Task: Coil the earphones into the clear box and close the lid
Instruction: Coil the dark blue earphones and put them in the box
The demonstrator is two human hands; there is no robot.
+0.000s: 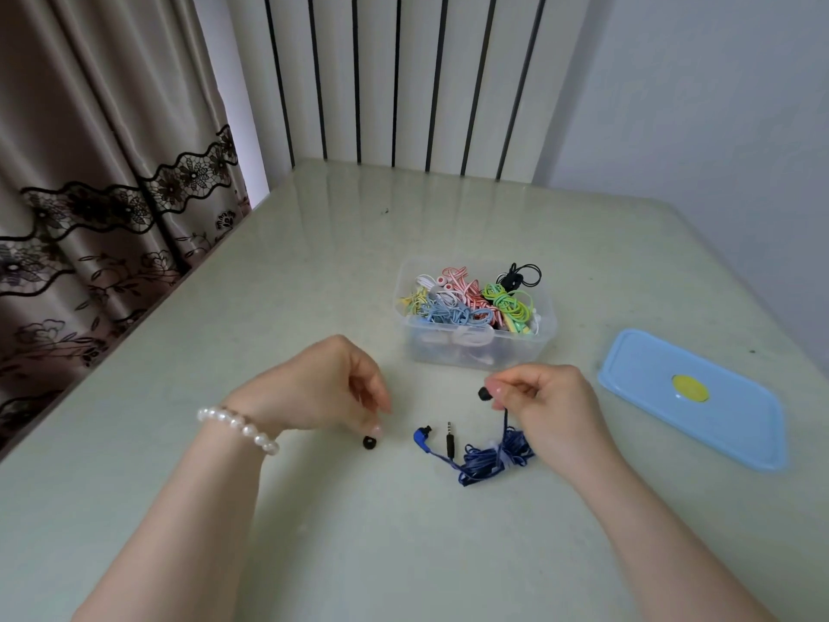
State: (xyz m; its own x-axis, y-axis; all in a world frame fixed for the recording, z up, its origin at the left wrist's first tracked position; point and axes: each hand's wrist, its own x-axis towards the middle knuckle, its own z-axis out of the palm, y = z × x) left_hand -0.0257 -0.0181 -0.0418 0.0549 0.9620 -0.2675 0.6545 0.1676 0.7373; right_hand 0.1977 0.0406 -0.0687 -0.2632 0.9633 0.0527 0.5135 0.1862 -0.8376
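Note:
A dark blue pair of earphones (491,455) lies bundled on the table in front of me, its plug and one blue earbud (422,436) pointing left. My right hand (545,408) pinches the other earbud, lifted above the bundle. My left hand (329,386) hovers with curled fingers, one fingertip touching a loose black ear tip (369,442) on the table. Behind the hands stands the clear box (475,347), lidless and holding several coloured coiled earphones. The light blue lid (735,424) lies flat to the right.
The pale glossy table (278,280) meets a wall at the back and right. A brown curtain (89,181) hangs along its left edge. A pearl bracelet (237,426) circles my left wrist.

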